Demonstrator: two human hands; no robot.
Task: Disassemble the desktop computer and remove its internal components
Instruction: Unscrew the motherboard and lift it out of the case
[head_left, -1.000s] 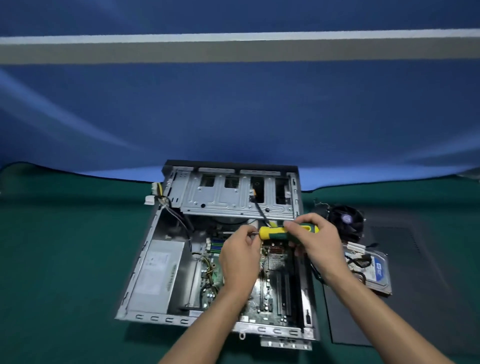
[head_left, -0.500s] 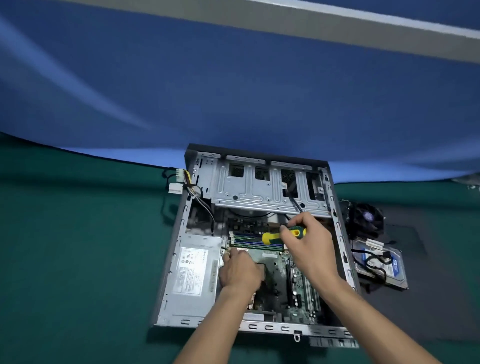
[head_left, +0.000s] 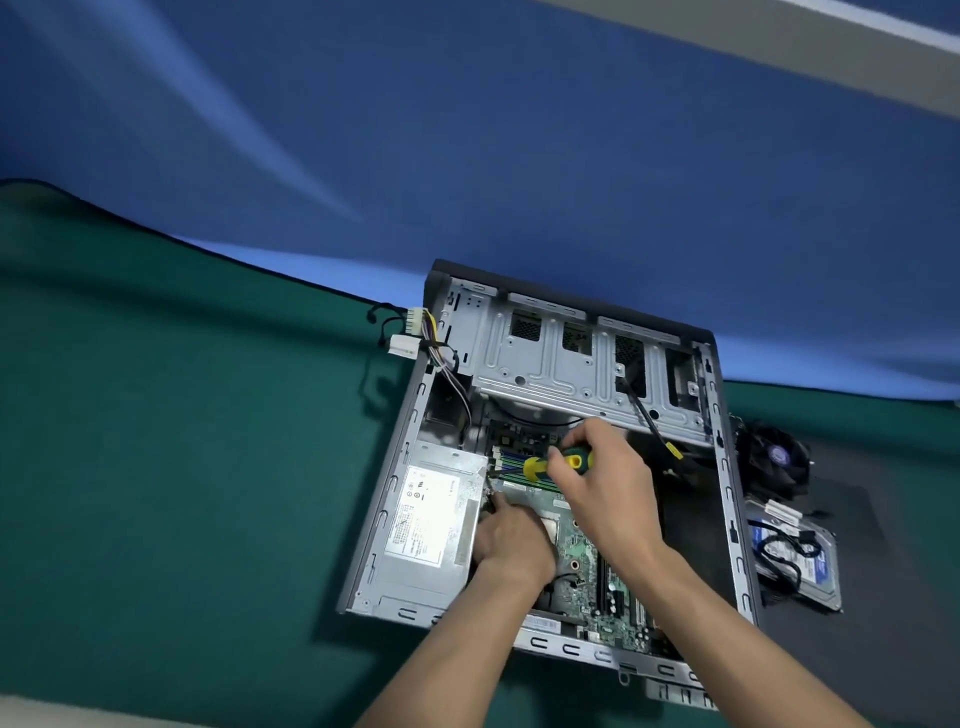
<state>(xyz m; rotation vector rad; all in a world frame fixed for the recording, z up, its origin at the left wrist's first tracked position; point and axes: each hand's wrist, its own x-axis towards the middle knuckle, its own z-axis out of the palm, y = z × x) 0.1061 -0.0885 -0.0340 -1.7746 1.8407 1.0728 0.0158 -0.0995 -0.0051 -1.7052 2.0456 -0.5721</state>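
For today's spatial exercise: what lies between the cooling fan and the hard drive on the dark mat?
In the head view, a white connector with black cables lies between the cooling fan and the hard drive.

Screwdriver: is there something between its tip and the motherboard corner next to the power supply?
Nothing visible blocks it. The right hand grips the screwdriver, its shaft pointing toward the power supply. The left hand rests on the motherboard right at the tip and hides whether the tip touches a screw.

Repair workbench: green mat (head_left: 182, 441), blue backdrop (head_left: 519, 156), opened computer case (head_left: 722, 467), loose parts.
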